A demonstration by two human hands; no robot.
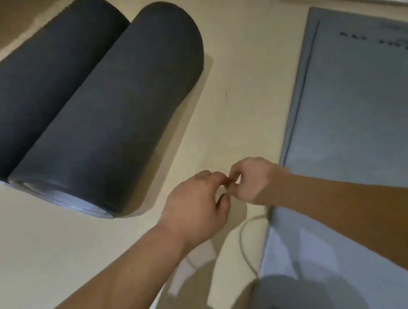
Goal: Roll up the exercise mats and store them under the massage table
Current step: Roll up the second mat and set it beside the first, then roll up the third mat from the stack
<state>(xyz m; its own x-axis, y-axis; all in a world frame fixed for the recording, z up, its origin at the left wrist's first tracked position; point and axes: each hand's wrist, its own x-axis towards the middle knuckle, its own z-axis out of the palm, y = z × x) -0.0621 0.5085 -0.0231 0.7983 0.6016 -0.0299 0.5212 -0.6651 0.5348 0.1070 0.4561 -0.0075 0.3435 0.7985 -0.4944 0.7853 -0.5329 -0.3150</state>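
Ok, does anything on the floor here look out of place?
Only one thing: a thin cord lies in a loose loop on the floor beside the flat grey mat. The two rolled mats sit tidy, side by side.

Dark printed lettering runs across the flat grey mat [366, 107] at upper right, too blurred to read. No other txt, brand or nos. legible anywhere in view.

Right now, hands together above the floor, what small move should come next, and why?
Probably move the left hand and right hand to the edge of the flat grey mat and start rolling: two rolled mats lie side by side, this one lies flat.
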